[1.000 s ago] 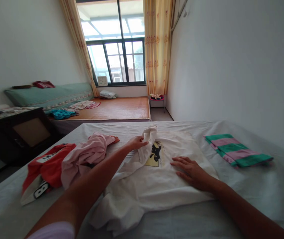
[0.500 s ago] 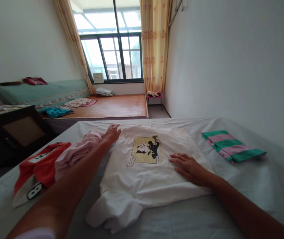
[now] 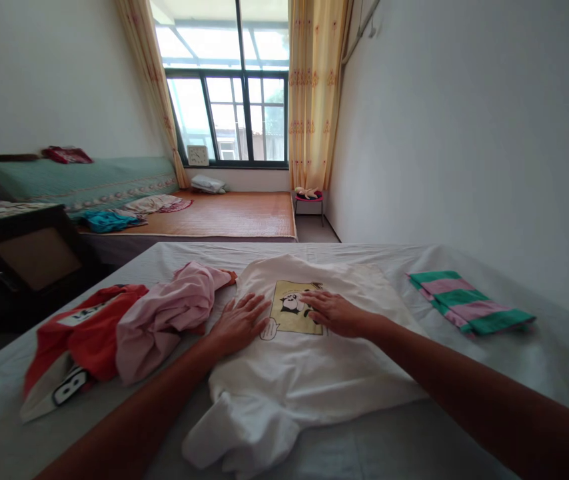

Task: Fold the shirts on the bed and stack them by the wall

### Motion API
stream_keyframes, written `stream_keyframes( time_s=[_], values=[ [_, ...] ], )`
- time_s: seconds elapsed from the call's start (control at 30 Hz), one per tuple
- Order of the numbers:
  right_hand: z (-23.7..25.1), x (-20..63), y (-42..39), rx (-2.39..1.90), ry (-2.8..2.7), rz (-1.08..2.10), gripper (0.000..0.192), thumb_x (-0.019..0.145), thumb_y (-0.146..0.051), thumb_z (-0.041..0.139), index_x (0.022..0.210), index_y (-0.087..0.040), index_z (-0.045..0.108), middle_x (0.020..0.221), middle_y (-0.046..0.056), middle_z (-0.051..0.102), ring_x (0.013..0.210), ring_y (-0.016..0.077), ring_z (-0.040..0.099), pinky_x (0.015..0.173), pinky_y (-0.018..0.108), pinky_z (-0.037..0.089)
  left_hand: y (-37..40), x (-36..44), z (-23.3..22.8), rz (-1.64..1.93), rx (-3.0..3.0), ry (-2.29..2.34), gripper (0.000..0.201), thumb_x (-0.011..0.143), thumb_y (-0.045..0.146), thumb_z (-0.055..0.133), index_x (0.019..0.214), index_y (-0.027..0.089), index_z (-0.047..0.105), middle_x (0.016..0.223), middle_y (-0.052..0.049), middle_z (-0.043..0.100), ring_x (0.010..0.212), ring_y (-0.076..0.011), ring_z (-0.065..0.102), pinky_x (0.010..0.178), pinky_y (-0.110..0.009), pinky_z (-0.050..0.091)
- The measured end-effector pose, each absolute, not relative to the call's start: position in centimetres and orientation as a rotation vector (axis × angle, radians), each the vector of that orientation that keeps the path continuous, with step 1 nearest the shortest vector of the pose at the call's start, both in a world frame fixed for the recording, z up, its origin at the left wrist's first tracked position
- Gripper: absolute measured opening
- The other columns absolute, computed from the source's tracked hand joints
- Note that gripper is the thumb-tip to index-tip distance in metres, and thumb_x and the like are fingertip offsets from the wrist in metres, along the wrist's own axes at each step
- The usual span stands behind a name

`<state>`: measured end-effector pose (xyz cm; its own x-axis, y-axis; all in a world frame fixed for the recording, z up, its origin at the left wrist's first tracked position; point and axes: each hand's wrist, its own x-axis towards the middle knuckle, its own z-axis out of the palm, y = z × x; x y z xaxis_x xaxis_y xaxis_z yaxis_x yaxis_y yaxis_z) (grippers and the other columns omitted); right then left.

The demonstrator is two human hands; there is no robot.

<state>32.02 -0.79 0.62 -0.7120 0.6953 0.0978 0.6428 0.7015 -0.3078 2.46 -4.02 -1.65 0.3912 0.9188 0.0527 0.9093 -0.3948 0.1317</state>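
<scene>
Both hands lie flat and open on a white T-shirt spread across a bed in the lower centre of the frame. The left hand presses the shirt's left edge, fingers splayed toward the upper right; the right hand rests palm down on the yellow cartoon print at the chest, fingertips overlapping its right side. Neither hand grips any cloth.

The shirt lies directly under and ahead of the hands, its long axis running from the bottom of the frame toward the window at top centre. Its near end, at lower centre, is bunched and rumpled; the far end looks smooth. The two hands sit close together around the print, about equally near to it, the right one actually upon it.

Just left of the left hand sits a crumpled pink garment, touching the shirt's edge, with a red jersey beyond it at centre left. A folded green-and-pink striped cloth lies well apart at centre right.
</scene>
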Motion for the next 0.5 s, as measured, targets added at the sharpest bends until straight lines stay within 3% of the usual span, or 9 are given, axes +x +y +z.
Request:
stream_keyframes(
  time_s=[0.1, 0.2, 0.3, 0.43, 0.5],
  values=[
    [-0.5, 34.6, 4.4, -1.37, -2.686, 0.378, 0.059, 0.093, -0.057, 0.024, 0.143, -0.03, 0.037, 0.151, 0.0, 0.034, 0.14, 0.0223, 0.026, 0.114, 0.041, 0.02, -3.8, 2.3, -1.7, 0.203, 2.542, 1.678, 0.053, 0.094, 0.056, 0.026, 0.143, 0.038, 0.033, 0.153, -0.001, 0.028, 0.142, -0.0271, 0.02, 0.109, -0.054, 0.019],
    [-0.5, 40.6, 7.9, -1.95, -2.402, 0.24, 0.06, 0.094, -0.053, 0.022, 0.146, -0.025, 0.032, 0.153, 0.003, 0.03, 0.141, 0.0224, 0.022, 0.115, 0.043, 0.015, -3.7, 2.0, -2.0, 0.217, 2.544, 1.683, 0.054, 0.093, 0.057, 0.025, 0.143, 0.037, 0.033, 0.154, -0.002, 0.027, 0.142, -0.0273, 0.019, 0.109, -0.055, 0.018],
    [0.2, 44.5, 8.5, -2.143, -2.24, 0.173, 0.061, 0.094, -0.05, 0.021, 0.146, -0.02, 0.032, 0.152, 0.012, 0.03, 0.14, 0.0284, 0.023, 0.113, 0.052, 0.015, -3.5, 1.9, -2.2, 0.224, 2.55, 1.681, 0.054, 0.093, 0.057, 0.025, 0.143, 0.038, 0.033, 0.153, -0.002, 0.027, 0.142, -0.0279, 0.019, 0.109, -0.055, 0.017],
    [-0.1, 41.4, 5.1, -2.048, -2.336, 0.146, 0.064, 0.092, -0.053, 0.03, 0.147, -0.021, 0.029, 0.154, 0.011, 0.025, 0.141, 0.0298, 0.021, 0.111, 0.054, 0.018, -3.3, 1.9, -2.2, 0.224, 2.549, 1.691, 0.055, 0.093, 0.058, 0.024, 0.143, 0.037, 0.034, 0.154, -0.002, 0.027, 0.142, -0.0281, 0.019, 0.11, -0.055, 0.016],
    [-0.7, 38.6, 1.9, -1.614, -2.629, 0.257, 0.063, 0.091, -0.056, 0.033, 0.147, -0.027, 0.03, 0.154, 0.004, 0.026, 0.142, 0.0246, 0.021, 0.114, 0.044, 0.018, -3.3, 1.9, -2.2, 0.217, 2.549, 1.693, 0.055, 0.093, 0.058, 0.023, 0.143, 0.038, 0.034, 0.154, -0.002, 0.026, 0.142, -0.0274, 0.018, 0.109, -0.055, 0.016]
  ],
)
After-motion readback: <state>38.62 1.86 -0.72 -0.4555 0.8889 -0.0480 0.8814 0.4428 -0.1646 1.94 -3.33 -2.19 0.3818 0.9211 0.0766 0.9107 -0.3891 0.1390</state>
